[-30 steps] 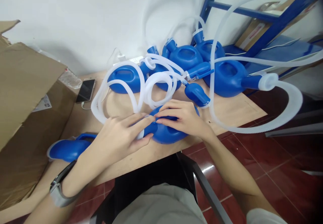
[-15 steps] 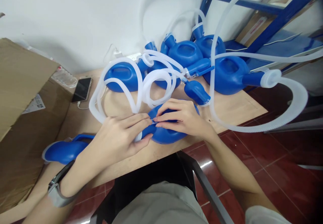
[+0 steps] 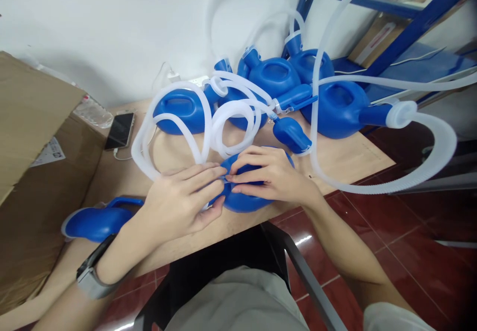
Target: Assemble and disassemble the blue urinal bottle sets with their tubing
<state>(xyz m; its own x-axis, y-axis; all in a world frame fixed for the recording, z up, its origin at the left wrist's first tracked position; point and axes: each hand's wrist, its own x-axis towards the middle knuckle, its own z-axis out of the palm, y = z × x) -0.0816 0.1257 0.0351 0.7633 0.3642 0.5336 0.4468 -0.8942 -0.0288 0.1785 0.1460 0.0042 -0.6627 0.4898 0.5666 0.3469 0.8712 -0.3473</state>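
Note:
A blue plastic urinal bottle [image 3: 246,203] lies on the table in front of me, its neck pointing left. Around that neck and its whitish cap, mostly covered, my left hand [image 3: 182,197] is closed, thumb below and fingers on top. My right hand [image 3: 268,174] rests over the bottle's body and handle. Its thumb and fingertips are pinched together at the base of the neck, meeting the left fingertips at a small clear piece too hidden to name. A translucent corrugated hose [image 3: 199,154] runs down behind my left hand; its end is hidden there.
Several more blue urinal bottles [image 3: 276,75] with hoses stand at the back. A blue scoop-shaped part [image 3: 292,134] lies behind my right hand, another blue piece [image 3: 99,223] at left. A cardboard box [image 3: 33,137], a phone [image 3: 119,130] and a blue shelf rack [image 3: 365,3] flank them.
My left hand has shifted very slightly and its fingers now cover more of the neck and cap. The right hand keeps its pinch in nearly the same spot.

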